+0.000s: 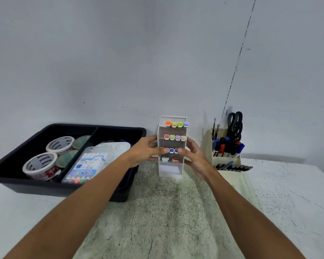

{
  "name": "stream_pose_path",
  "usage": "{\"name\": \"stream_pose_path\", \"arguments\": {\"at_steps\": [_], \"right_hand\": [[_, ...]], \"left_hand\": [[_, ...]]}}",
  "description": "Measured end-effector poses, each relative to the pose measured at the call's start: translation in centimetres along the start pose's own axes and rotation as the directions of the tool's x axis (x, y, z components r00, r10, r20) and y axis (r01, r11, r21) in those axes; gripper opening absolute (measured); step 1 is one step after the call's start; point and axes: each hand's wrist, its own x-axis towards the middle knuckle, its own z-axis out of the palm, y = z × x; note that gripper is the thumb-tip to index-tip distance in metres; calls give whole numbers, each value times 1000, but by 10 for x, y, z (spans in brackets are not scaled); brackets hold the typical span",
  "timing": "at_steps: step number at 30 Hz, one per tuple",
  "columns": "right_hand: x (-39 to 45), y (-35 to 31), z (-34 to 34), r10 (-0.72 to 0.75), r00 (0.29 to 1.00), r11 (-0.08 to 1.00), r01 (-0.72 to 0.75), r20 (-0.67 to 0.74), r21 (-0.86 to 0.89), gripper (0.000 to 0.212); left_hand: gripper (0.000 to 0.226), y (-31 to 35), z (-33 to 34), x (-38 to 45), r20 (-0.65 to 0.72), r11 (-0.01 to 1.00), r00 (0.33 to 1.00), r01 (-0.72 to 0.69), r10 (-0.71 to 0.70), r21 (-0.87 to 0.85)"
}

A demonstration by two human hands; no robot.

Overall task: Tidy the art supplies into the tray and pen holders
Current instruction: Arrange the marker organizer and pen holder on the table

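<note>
**Tiered marker holder gripped at both sides, centre of desk**

Tiered marker holder (171,146), white, stands upright on the speckled desk (166,212). Left hand (148,149) grips its left wall, right hand (193,156) its right wall; fingers of both curl onto the front edges at the third tier. Pastel highlighters (177,124) fill the upper tiers.

To the left sits a black divided tray (67,191), touching the left forearm. It holds a colour pen pack (86,165), tape rolls (40,164) and a white palette (118,146).

To the right, apart from the hands, a cream pen holder (226,161) carries markers (223,148). Black scissors (235,122) stand in its rear compartment.
</note>
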Motion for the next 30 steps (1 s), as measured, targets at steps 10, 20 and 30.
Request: {"name": "stream_pose_path", "arguments": {"at_steps": [10, 20, 30], "right_hand": [[-1, 0, 1, -39, 999, 997, 37, -30, -66, 86], [-16, -4, 14, -91, 995, 995, 89, -45, -44, 31], [-36, -22, 17, -185, 972, 933, 128, -143, -336, 42]], "left_hand": [[52, 2, 5, -5, -21, 1000, 1000, -3, 3, 13], [39, 0, 25, -15, -169, 997, 983, -76, 73, -12], [49, -4, 44, -34, -458, 925, 851, -81, 259, 372]]}}
